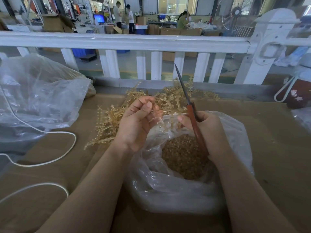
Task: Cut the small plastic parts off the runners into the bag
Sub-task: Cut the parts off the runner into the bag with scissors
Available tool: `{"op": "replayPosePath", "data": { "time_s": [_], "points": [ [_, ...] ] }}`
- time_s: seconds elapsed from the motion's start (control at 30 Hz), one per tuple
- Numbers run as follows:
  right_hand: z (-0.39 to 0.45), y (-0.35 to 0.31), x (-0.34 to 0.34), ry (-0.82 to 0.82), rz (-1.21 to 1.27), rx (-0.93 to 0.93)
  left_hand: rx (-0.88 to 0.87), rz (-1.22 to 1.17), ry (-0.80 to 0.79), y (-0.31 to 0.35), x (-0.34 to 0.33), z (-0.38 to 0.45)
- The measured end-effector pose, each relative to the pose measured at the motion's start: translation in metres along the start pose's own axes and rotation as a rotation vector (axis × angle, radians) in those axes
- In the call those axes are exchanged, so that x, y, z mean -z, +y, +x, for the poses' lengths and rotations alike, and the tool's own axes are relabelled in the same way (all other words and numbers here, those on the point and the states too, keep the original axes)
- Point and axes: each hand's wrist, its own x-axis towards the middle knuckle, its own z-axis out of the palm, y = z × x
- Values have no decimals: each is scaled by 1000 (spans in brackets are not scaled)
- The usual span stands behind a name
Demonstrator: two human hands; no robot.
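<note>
A factory floor: stacked cardboard boxes (pixel 170 31), machinery and workers (pixel 117 14) beyond a white railing (pixel 124 42).

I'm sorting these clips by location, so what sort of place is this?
Most likely a factory floor, at a hand-finishing bench. A pile of moulded plastic runners lies on the table beside a bag of cut-off parts, and beyond the white railing stand stacked cardboard boxes.
</note>
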Motion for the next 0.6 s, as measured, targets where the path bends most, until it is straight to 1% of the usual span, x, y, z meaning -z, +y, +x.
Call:
{"op": "replayPosePath", "data": {
  "time_s": [0.2, 0.4, 0.53, 0.6],
  "points": [
    [1, 0, 1, -1, 107, 15, 33, -1, 13, 1, -1, -1],
    [3, 3, 4, 41, 119, 62, 94, 147, 36, 3, 0, -2],
    [3, 3, 4, 81, 122, 86, 149, 244, 0, 2, 0, -2],
    [3, 4, 5, 94, 132, 85, 192, 294, -43, 2, -1, -2]
  ]
}}
